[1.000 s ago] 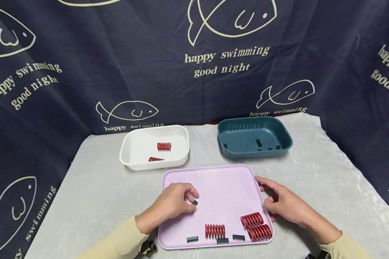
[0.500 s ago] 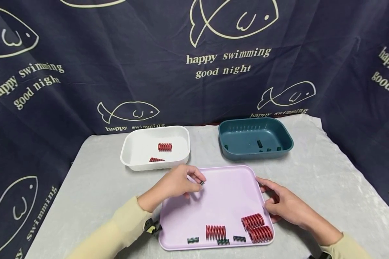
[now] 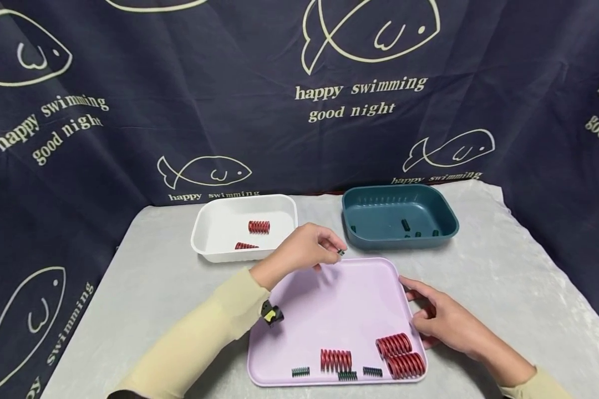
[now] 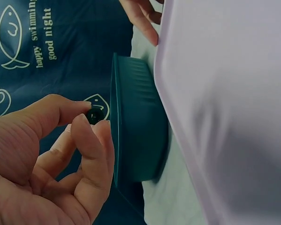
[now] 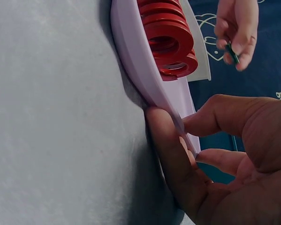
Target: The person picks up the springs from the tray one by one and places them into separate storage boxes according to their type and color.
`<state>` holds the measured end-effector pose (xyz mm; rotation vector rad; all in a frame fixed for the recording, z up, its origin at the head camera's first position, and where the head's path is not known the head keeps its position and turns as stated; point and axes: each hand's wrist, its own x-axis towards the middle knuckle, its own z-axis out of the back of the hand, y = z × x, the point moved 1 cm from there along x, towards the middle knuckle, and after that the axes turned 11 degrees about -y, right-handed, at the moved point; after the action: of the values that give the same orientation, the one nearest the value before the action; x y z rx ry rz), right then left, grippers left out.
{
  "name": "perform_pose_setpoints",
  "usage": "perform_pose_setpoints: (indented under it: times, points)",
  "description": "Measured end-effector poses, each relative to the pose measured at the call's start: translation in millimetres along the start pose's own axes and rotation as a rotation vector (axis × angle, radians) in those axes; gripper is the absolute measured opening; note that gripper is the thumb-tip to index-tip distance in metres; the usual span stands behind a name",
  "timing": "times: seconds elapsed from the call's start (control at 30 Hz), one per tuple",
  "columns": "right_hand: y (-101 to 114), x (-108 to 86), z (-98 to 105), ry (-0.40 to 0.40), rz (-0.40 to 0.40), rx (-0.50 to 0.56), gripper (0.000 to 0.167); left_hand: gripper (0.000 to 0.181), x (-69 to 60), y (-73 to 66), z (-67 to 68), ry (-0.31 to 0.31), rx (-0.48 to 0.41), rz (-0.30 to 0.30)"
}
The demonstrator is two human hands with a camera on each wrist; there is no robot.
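My left hand [image 3: 309,246] pinches a small dark green spring [image 3: 341,252] between thumb and fingertips, above the far edge of a lilac tray [image 3: 329,310]. In the left wrist view the spring [image 4: 94,116] shows end-on, beside the teal bin. At the tray's right side my right hand [image 3: 446,318] holds the rim, with thumb and fingers on either side of it in the right wrist view. Near the tray's front lie a red spring [image 3: 336,360] and several small green springs [image 3: 300,372]. Two thicker red springs [image 3: 406,366] occupy its front right corner.
Behind the tray, a white bin [image 3: 219,256] at left contains two red springs [image 3: 259,226]. The teal bin [image 3: 399,242] at right contains several small green springs [image 3: 405,225]. A dark fish-print curtain [image 3: 259,111] hangs behind the grey-covered table [image 3: 155,277].
My left hand has lifted the green spring from over the tray's left part, moving away from me and rightward toward the teal bin. The right hand stays at the tray's rim.
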<state>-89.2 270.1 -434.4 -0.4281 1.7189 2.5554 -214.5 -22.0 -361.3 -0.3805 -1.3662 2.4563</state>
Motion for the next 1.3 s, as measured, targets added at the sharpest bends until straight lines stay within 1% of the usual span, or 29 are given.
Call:
perform_pose_setpoints:
  times: [0.2, 0.3, 0.5, 0.6, 0.67, 0.83, 0.93, 1.0, 1.07, 1.17, 1.23, 1.3]
  points:
    - [1.3, 4.0, -0.2, -0.003, -0.006, -0.030, 0.084, 0.022, 17.5, -11.3, -8.3, -0.006, 0.001, -0.002]
    - [0.9, 4.8, 0.7, 0.015, -0.015, -0.029, 0.083, 0.019, 25.7, -18.1, -13.3, -0.018, 0.013, 0.003]
    - [-2.4, 2.7, 3.5, 0.010, -0.041, -0.033, 0.085, 0.017, 45.0, -29.6, -27.5, -0.043, 0.042, -0.011]
    - [-2.8, 3.5, 3.8, 0.011, -0.048, -0.028, 0.085, 0.018, 54.4, -34.7, -34.0, -0.057, 0.064, -0.028]
    - [-2.8, 4.1, 3.6, 0.018, -0.048, -0.019, 0.085, 0.019, 60.3, -38.5, -38.4, -0.069, 0.096, -0.039]
    - [-2.6, 6.0, 3.5, 0.035, -0.038, 0.005, 0.086, 0.018, 73.9, -49.2, -48.8, -0.092, 0.173, -0.042]
    - [-3.2, 6.2, 4.2, 0.040, -0.047, 0.010, 0.086, 0.016, 81.7, -54.1, -55.0, -0.100, 0.195, -0.041]
    - [-3.7, 6.4, 4.7, 0.043, -0.060, 0.012, 0.087, 0.015, 87.3, -56.8, -59.2, -0.104, 0.211, -0.030]
    - [-4.2, 6.4, 5.1, 0.045, -0.071, 0.013, 0.087, 0.015, 93.7, -59.0, -63.8, -0.111, 0.226, -0.006]
    - [-4.8, 6.6, 5.3, 0.041, -0.083, 0.013, 0.087, 0.014, 104.4, -62.4, -71.2, -0.130, 0.252, 0.045]
    - [-5.1, 6.7, 5.2, 0.042, -0.084, 0.015, 0.087, 0.014, 111.8, -64.3, -76.5, -0.150, 0.287, 0.068]
    - [-5.5, 7.1, 5.2, 0.047, -0.079, 0.021, 0.087, 0.014, 118.0, -65.8, -81.6, -0.173, 0.326, 0.075]
